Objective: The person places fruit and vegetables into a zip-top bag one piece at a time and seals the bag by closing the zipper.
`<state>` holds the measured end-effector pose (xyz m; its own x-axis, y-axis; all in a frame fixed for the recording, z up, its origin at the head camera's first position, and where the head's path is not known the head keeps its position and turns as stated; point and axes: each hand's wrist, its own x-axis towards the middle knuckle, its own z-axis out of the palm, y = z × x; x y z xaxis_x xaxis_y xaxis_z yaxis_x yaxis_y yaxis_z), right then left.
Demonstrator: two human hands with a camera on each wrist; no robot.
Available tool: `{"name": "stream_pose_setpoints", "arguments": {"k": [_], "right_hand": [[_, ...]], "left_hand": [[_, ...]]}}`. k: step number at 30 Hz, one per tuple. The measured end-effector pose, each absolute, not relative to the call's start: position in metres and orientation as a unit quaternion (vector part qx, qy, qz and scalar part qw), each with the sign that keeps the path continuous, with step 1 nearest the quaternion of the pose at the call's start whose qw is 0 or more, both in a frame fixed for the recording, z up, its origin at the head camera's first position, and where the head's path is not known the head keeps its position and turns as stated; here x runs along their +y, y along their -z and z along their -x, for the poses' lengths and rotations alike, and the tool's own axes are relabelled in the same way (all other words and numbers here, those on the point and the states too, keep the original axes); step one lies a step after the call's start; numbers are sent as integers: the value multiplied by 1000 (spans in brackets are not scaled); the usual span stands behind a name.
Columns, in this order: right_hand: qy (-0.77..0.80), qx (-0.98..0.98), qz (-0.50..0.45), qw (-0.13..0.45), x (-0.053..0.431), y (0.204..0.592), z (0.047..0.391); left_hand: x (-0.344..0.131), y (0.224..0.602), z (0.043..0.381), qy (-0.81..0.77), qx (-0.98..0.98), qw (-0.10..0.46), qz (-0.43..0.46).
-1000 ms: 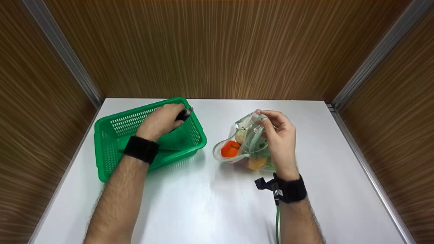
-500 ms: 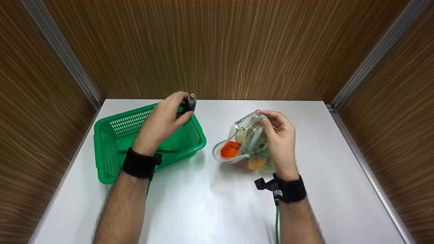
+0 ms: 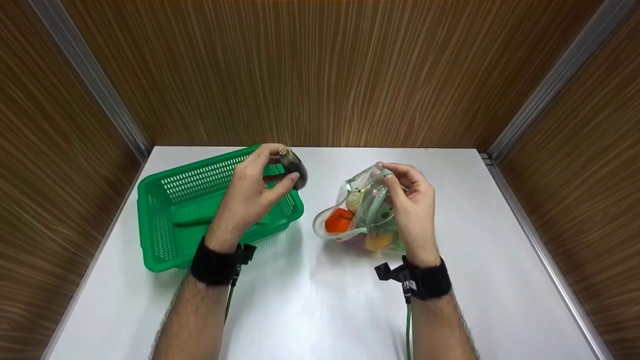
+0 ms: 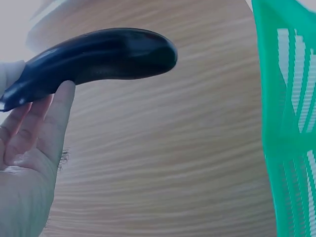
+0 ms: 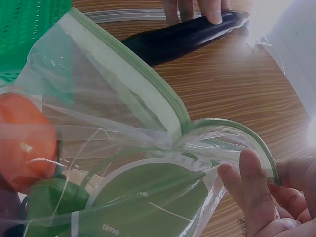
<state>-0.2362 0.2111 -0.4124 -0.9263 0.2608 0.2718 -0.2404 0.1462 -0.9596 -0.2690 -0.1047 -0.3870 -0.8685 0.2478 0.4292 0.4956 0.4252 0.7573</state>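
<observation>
My left hand pinches a dark eggplant near its stem end, above the right end of the green basket. In the left wrist view the glossy eggplant lies across the fingertips, its rounded end pointing away. My right hand pinches the rim of a clear zip bag with a pale green edge. Its mouth gapes in the right wrist view. Through the film I see an orange-red tomato-like vegetable, a green vegetable and a pale one. A yellow piece shows low in the bag.
A long green vegetable lies in the basket, partly hidden behind my left wrist. The white tabletop runs back to a wood-grain wall. Similar panels with metal edging stand on both sides. Green cables trail from both wrist cameras.
My left hand has lifted the eggplant up out of the basket and swung it right, toward the bag. My right hand and the bag have stayed almost still.
</observation>
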Motion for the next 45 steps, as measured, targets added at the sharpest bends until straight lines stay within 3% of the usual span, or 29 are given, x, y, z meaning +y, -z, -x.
{"name": "stream_pose_setpoints", "arguments": {"k": [28, 45], "right_hand": [[-649, -738, 9, 184, 210, 412, 234], [-665, -720, -4, 200, 208, 409, 235]], "left_hand": [[-50, 423, 234, 579, -735, 101, 339], [-37, 443, 241, 563, -705, 197, 383]]}}
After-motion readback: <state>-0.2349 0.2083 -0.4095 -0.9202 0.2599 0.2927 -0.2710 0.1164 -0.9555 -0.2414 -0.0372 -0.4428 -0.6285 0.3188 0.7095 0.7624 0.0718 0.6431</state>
